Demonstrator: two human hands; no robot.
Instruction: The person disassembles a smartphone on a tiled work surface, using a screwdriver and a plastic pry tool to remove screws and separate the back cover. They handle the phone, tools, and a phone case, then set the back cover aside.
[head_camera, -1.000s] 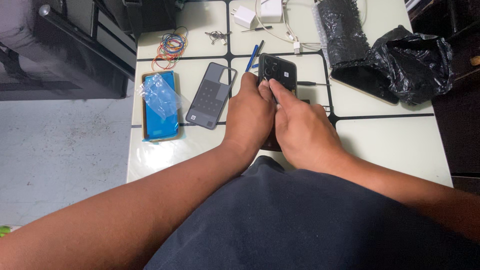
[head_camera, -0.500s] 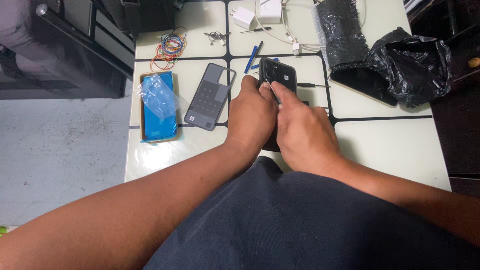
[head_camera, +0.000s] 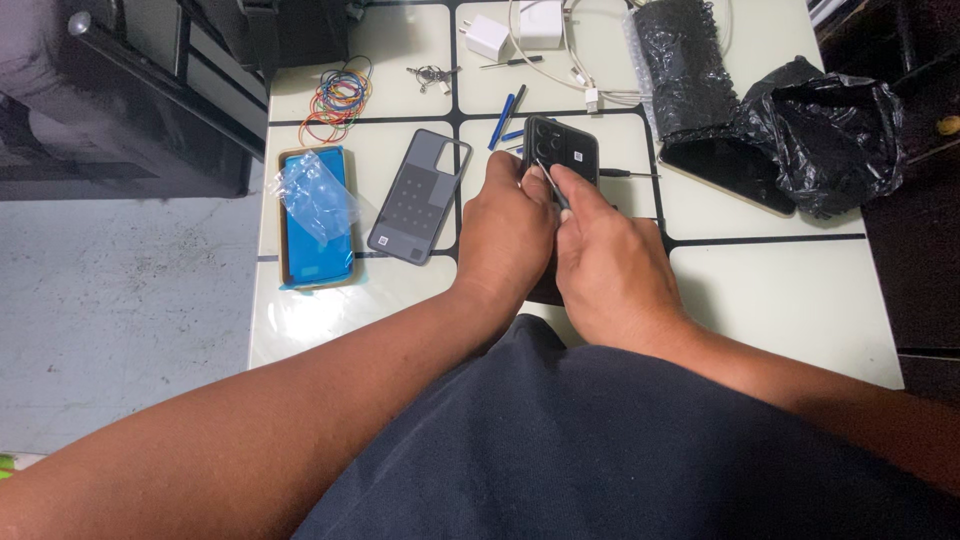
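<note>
Centre of the frame: black slab-shaped phone with a camera cluster (head_camera: 560, 160), lying back-up on the pale tiled tabletop (head_camera: 780, 300), pinned flat under the left hand (head_camera: 508, 238), fingers wrapped over its left edge, likely to stop it sliding. Right hand (head_camera: 610, 262) pinched shut around a thin metal pick (head_camera: 553, 186), tip set at the phone's back near the lenses, angled low as if for prying. Just left, a grey phone back panel (head_camera: 418, 196) laid aside, well within reach. Further left, a blue adhesive sheet on its backing with crumpled clear film (head_camera: 315, 215). Upper left, coloured rubber bands (head_camera: 338, 100); upper right, crumpled black plastic wrapping (head_camera: 810, 130).
</note>
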